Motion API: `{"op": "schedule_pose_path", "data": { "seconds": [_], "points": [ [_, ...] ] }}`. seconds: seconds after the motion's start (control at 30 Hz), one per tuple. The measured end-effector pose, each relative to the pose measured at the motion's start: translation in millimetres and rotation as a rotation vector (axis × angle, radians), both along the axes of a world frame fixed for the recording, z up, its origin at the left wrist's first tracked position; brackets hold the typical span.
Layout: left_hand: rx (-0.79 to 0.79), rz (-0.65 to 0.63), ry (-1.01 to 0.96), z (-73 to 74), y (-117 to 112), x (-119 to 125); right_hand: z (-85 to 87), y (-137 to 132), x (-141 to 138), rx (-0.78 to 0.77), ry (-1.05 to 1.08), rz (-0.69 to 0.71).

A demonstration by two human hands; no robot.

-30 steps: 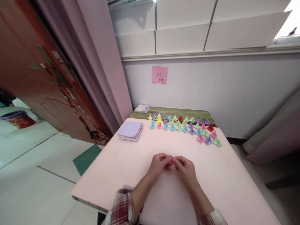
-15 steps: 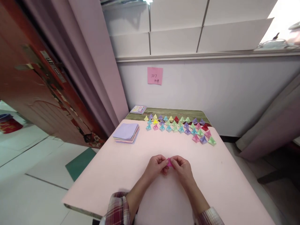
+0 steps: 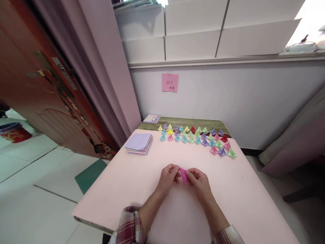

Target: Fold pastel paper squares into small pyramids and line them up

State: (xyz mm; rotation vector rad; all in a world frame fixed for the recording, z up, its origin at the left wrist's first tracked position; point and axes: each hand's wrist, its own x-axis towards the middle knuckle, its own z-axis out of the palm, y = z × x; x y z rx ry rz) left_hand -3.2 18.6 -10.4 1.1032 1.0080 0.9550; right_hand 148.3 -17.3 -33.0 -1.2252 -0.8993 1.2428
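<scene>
A small magenta piece of folded paper (image 3: 183, 175), triangular in outline, is held above the table between my two hands. My left hand (image 3: 168, 177) pinches its upper left corner between thumb and fingers. My right hand (image 3: 198, 180) grips its right side, the thumb lying on the face of the paper. Beyond my hands, several small folded paper pieces (image 3: 197, 140) in yellow, blue, green, purple, pink and red stand in rows. A stack of square paper (image 3: 138, 142) with a purple sheet on top lies to the left.
The table (image 3: 122, 189) has a pale pink cover, with a wood-patterned strip along the back. A small pack (image 3: 152, 118) lies at the back left corner. A pink note (image 3: 170, 83) is stuck to the wall, and a red door (image 3: 38, 84) stands at left.
The magenta paper has turned in my hands and shows more of its face. My left fingers have shifted to its upper corner. The view has swung slightly left.
</scene>
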Motion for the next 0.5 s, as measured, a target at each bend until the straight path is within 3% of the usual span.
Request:
{"op": "schedule_pose_path", "data": {
  "seconds": [0.13,0.27,0.5],
  "points": [
    [-0.036,-0.010,-0.036,-0.8,-4.0,4.0,0.8,0.1,-2.0,-0.024,0.161,-0.048],
    [-0.001,-0.039,0.020,-3.4,-4.3,5.6,-0.4,-0.2,-1.7,-0.035,0.132,-0.022],
    [0.130,0.025,0.062,-3.0,-9.4,5.0,0.1,-1.2,1.1,-0.012,0.077,-0.024]
  ]
}}
